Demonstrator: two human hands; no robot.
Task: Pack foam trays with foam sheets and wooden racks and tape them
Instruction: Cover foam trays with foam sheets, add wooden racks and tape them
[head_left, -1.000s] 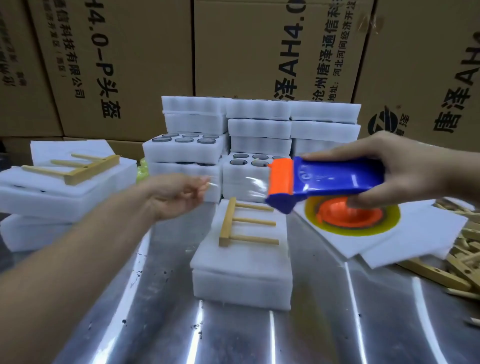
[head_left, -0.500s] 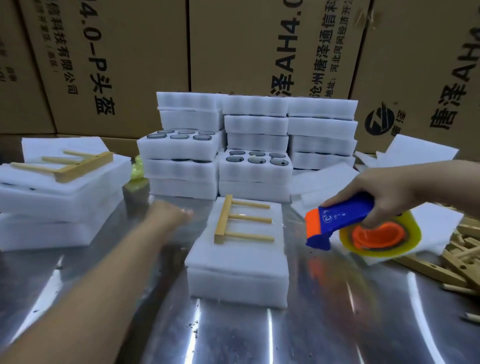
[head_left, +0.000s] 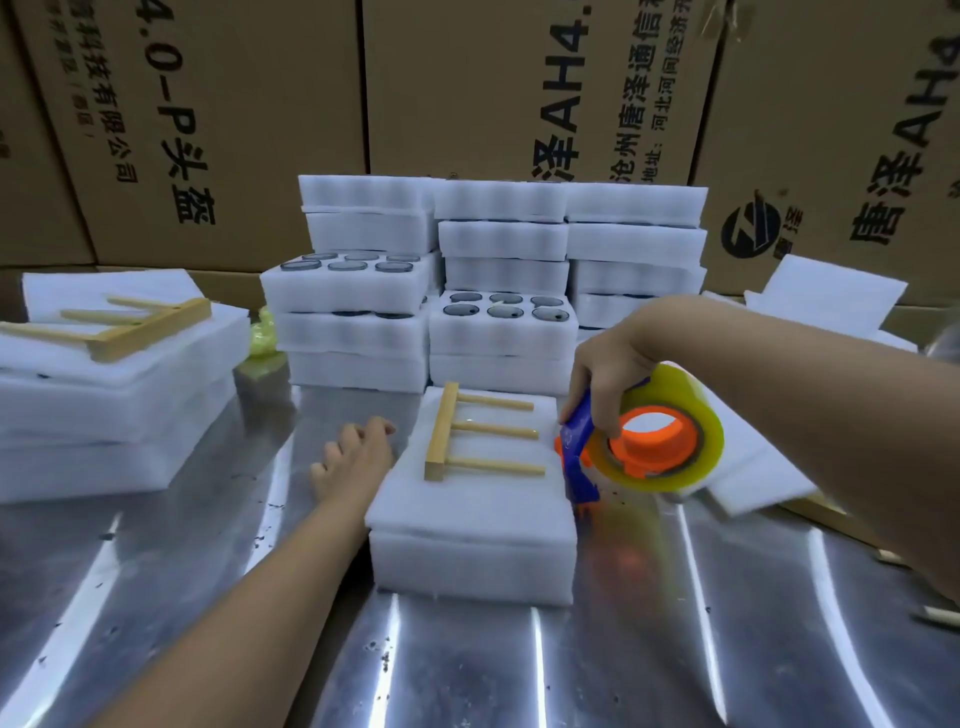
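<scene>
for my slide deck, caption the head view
Right hand holds tape dispenser at rack-topped foam tray; left hand rests beside it.

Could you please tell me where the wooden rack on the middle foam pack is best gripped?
Pinch the wooden rack by its thick crossbar, from above on the left: it lies flat, its three thin dowels pointing right toward the tape dispenser.

Tall brown cardboard boxes (head_left: 249, 130) printed with black characters are standing side by side from 10 to 2 o'clock, filling the whole backdrop. A shiny metal tabletop (head_left: 639, 660) is spreading from 4 to 8 o'clock, reflecting long white streaks of light and carrying dark specks.
</scene>
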